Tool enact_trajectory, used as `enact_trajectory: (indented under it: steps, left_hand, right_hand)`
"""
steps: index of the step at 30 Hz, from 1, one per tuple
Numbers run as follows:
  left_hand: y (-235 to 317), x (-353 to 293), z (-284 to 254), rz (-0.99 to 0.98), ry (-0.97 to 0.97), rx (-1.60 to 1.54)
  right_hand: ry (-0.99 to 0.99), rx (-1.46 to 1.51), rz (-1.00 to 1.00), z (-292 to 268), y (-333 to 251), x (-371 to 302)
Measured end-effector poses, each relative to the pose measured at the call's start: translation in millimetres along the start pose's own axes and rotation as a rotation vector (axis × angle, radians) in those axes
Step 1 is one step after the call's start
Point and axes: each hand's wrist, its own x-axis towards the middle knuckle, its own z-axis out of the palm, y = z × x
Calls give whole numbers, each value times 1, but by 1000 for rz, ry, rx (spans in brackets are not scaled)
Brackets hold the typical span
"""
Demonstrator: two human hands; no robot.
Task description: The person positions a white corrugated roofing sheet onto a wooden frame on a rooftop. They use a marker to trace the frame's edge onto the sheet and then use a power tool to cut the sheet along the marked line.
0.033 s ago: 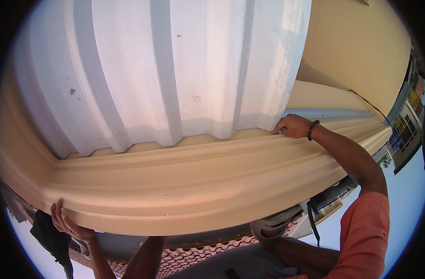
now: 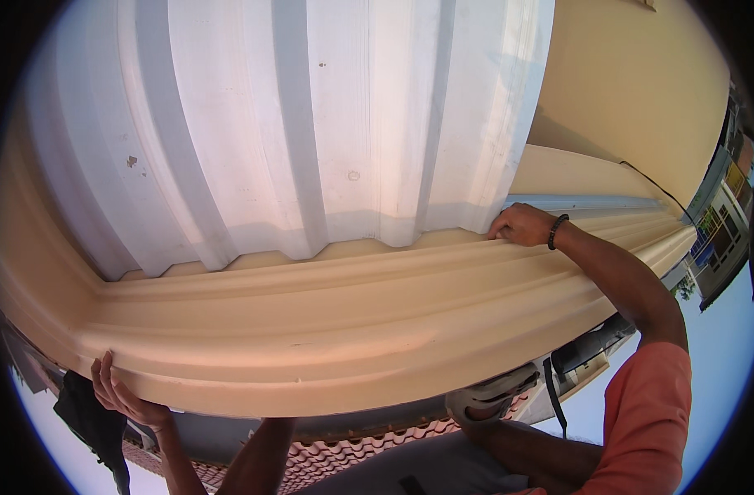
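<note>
A large white corrugated metal sheet (image 2: pixel 352 132) stands over a beige moulded ledge (image 2: pixel 270 346), its wavy lower edge along the ledge's inner side. My right hand (image 2: pixel 523 224), with a dark beaded bracelet (image 2: pixel 556 232) at the wrist, is closed at the sheet's lower right corner. Its fingertips are partly hidden there. At the lower left, my left hand (image 2: pixel 128 400) lies against the ledge's outer edge with its fingers stretched out and somewhat apart. No loose thing shows in it.
A blue-grey metal strip (image 2: pixel 591 201) and a thin black cable (image 2: pixel 649 177) lie by the beige wall (image 2: pixel 633 82) at right. Below the ledge are red roof tiles (image 2: pixel 344 454), a sandalled foot (image 2: pixel 488 400) and a hanging black strap (image 2: pixel 556 396). Dark cloth (image 2: pixel 92 417) hangs at lower left.
The whole view has shifted very slightly. Both hands keep their places on the sheet's corner and the ledge.
</note>
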Motion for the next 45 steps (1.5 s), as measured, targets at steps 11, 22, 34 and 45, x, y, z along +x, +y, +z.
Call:
enact_trajectory:
  steps: [11,22,34,45]
  left_hand:
    - [18,14,-9,-116,2,-55]
    - [22,21,-15,-142,-68,-40]
    - [16,13,-9,-77,-34,-41]
    - [17,16,-9,-71,-8,-15]
  right_hand:
    - [115,335,334,-33,-20,-14]
    - [182,512,289,-13,0,2]
    - [191,820,250,4,6,2]
    - [161,773,277,-2,-2,2]
